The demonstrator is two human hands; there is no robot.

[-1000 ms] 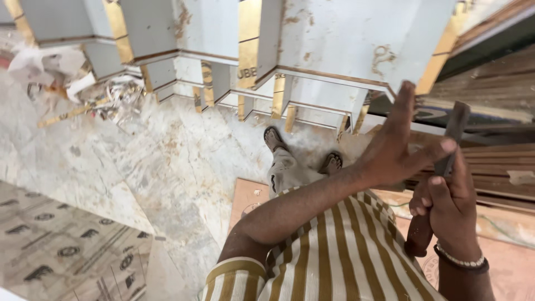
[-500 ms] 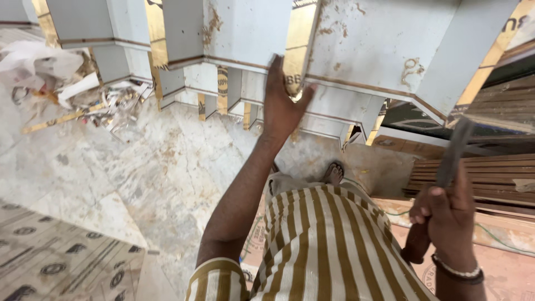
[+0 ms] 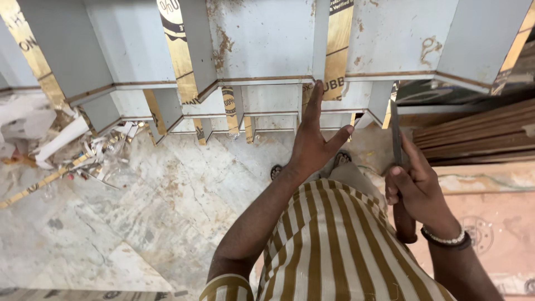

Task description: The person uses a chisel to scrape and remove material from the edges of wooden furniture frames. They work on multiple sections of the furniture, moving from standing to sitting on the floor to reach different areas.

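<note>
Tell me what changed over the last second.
The left hand moved off the tool, reached forward and now presses open against the edge of the white laminated panel. The right hand kept its grip on the file, blade upright throughout.

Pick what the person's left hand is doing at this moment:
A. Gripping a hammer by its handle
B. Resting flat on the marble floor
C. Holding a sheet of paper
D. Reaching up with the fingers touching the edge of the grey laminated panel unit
D: the left hand is stretched forward, its fingers against the edge of the grey panel unit, while the right hand holds a flat file-like tool.
</note>
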